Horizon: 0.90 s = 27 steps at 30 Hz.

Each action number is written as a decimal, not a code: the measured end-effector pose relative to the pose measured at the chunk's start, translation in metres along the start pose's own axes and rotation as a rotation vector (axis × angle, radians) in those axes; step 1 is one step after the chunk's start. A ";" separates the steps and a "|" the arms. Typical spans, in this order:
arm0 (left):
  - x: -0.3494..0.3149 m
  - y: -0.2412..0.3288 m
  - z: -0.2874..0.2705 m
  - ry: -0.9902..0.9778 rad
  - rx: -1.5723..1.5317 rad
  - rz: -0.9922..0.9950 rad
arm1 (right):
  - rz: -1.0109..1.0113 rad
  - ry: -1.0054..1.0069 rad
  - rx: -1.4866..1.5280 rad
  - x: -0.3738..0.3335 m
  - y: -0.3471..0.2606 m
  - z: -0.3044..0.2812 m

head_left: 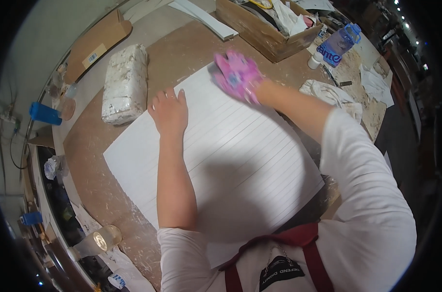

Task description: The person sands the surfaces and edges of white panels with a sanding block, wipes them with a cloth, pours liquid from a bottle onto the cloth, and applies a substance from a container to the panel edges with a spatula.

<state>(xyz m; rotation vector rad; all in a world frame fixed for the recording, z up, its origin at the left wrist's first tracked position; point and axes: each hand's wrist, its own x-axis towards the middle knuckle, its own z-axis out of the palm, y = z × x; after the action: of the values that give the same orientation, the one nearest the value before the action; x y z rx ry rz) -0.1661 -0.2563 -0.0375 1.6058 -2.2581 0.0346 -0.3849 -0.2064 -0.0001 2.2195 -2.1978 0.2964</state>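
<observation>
A large white sheet with fine parallel lines (230, 146) lies across the brown work board. My bare left hand (168, 112) rests flat on the sheet's upper left edge, fingers spread and holding nothing. Over the sheet's far corner is my right hand (239, 78), covered by what looks like a pink patterned glove. Its fingers seem stretched out and apart, though their left side is blurred. Just left of my left hand stands a white, plastic-wrapped block (126, 85) with dark smudges.
An open cardboard box (265, 39) of odds and ends stands at the back. To its right are a blue-purple bottle (337, 45) and a crumpled white cloth (333, 97). A cardboard piece (102, 41) and a blue cup (45, 113) sit left; a clear jar (102, 239) lies nearer.
</observation>
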 end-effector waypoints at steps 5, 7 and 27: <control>-0.004 -0.006 -0.002 -0.043 0.032 -0.053 | -0.156 -0.088 0.004 -0.085 -0.018 -0.021; -0.003 -0.010 -0.004 -0.026 0.044 -0.054 | -0.144 -0.082 -0.005 -0.041 -0.014 -0.024; 0.001 -0.009 -0.001 -0.036 0.025 -0.024 | -0.154 0.009 0.006 -0.058 0.000 -0.015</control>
<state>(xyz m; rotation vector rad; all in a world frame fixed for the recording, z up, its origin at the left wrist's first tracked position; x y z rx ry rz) -0.1576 -0.2606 -0.0376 1.6590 -2.2728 0.0280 -0.3865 -0.1474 0.0070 2.3683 -2.0088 0.3106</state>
